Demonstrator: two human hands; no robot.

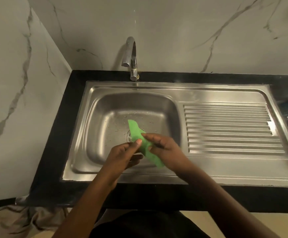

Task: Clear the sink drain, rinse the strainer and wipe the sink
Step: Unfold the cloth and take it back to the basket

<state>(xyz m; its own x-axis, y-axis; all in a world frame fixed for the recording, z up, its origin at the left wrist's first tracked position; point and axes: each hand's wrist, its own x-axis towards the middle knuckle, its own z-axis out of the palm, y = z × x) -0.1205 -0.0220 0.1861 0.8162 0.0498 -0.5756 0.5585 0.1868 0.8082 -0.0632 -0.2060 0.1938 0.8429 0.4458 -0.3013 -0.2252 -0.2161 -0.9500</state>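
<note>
Sink (95, 121), centre frame: droplets (117, 130) on basin floor, drain (128, 136) partly hidden. Left hand (122, 156) and right hand (167, 149) both grip a green scrub pad (136, 130) above it.

The sink (91, 93) is brushed steel with a dull satin sheen, its bowl beaded with water drops. Behind the sink, the tap (131, 52) is polished, mirror-bright metal. The table (60, 134) around the sink is glossy black (stone, by the look). Over the sink, the green pad (134, 129) looks matt and fibrous.
</note>
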